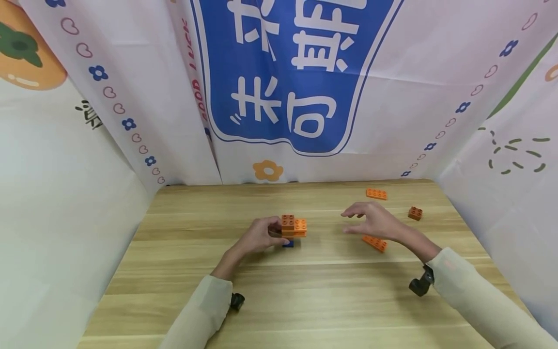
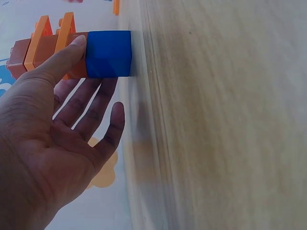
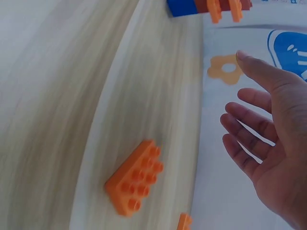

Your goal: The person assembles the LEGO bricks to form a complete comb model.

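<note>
My left hand [image 1: 257,236] grips an upright stack of toy building bricks between thumb and fingers. At the bottom of the stack is a blue brick [image 2: 109,53]; above it, brown bricks [image 1: 287,221] alternate with two thin orange plates [image 1: 301,225] that stick out to the right. The left thumb lies on the lowest brown brick, near its seam with the blue one. My right hand [image 1: 375,222] is held above the table with fingers apart and nothing between them. Close by it lies a studded orange plate [image 3: 134,177].
Toward the table's far right lie another orange plate [image 1: 377,194] and a loose brown brick [image 1: 415,213]. The wooden table [image 1: 331,300] is bounded by printed cloth [image 1: 174,145] at the back and both sides. A small black camera [image 1: 420,286] is worn on the right wrist.
</note>
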A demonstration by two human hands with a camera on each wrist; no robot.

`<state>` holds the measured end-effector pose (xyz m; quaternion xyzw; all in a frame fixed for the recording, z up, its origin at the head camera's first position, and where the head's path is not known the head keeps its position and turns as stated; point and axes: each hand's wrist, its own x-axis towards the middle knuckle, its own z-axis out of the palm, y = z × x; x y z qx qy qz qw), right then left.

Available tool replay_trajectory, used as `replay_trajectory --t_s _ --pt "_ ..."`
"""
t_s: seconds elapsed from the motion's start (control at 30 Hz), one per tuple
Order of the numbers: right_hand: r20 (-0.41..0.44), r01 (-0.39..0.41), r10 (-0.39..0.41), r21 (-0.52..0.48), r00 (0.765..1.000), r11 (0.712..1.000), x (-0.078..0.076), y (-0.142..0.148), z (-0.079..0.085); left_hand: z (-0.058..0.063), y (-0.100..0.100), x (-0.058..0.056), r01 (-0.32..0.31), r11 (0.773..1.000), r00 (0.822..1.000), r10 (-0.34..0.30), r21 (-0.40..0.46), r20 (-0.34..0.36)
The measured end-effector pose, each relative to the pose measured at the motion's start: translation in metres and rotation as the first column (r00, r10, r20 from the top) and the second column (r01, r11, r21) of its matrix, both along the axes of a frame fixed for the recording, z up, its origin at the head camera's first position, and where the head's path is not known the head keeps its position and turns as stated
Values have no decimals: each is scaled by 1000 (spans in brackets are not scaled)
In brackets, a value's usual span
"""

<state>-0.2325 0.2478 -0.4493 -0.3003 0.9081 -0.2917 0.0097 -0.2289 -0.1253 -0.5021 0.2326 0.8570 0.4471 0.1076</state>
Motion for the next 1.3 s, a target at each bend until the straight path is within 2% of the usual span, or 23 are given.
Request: replay_trajectory --t_s 0.23,0.5,0.73,1.1,1.3 --pt "-27 -22 23 44 999 999 1 23 -11 0 1 0 -2 1000 1000 2 -1 -5" --pt "-19 -33 35 98 999 995 4 44 -22 1 1 2 -5 1000 1000 5 -4 9" --pt "21 -13 10 111 1000 994 7 55 -29 1 1 1 -10 1000 1000 10 -4 15" --pt "-7 4 -3 127 1000 992 13 66 -43 1 1 1 -9 1000 1000 9 1 16" --pt "-22 26 -22 171 1000 985 17 70 -48 1 1 1 -5 1000 1000 5 -3 11"
